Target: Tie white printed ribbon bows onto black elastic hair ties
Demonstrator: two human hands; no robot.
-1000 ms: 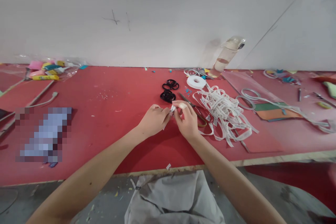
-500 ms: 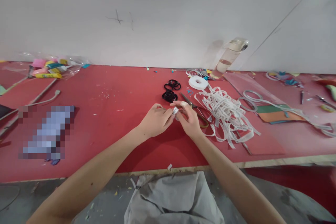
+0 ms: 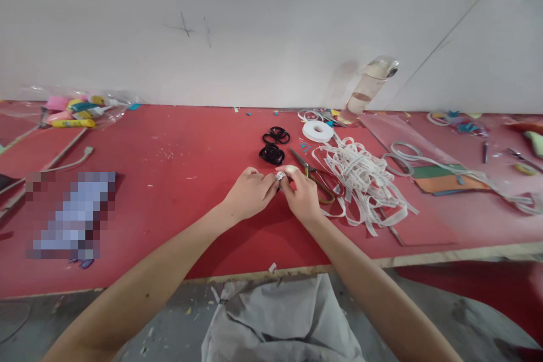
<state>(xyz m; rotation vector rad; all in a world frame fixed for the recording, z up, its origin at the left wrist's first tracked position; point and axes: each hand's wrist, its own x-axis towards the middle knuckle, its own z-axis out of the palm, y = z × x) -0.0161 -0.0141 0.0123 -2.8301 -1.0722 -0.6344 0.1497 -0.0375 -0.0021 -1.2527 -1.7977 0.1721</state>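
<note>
My left hand (image 3: 251, 194) and my right hand (image 3: 300, 192) meet over the red table (image 3: 178, 158), fingertips almost touching. Between them is a small white strip of printed ribbon (image 3: 279, 177), pinched by both hands. Fingers cover most of the strip, so whether it wraps around anything cannot be made out. Just beyond the fingertips lie black elastic hair ties (image 3: 272, 154) in two small groups. Scissors (image 3: 311, 170) with dark yellowish handles lie right beside my right hand. Further right is a tangled heap of white printed ribbon (image 3: 360, 172).
A white tape roll (image 3: 318, 131) lies behind the ribbon heap, near a clear bottle (image 3: 363, 93) against the wall. Coloured sheets (image 3: 449, 181) and a pale cable (image 3: 479, 181) are at right. A pixelated blue item (image 3: 78, 212) and a plastic bag of colourful pieces (image 3: 78, 110) are at left.
The white strip, earlier showing more of its printed face, is now more covered and folded between the fingertips. My fingers have drawn closer together. The whole view has shifted slightly.
</note>
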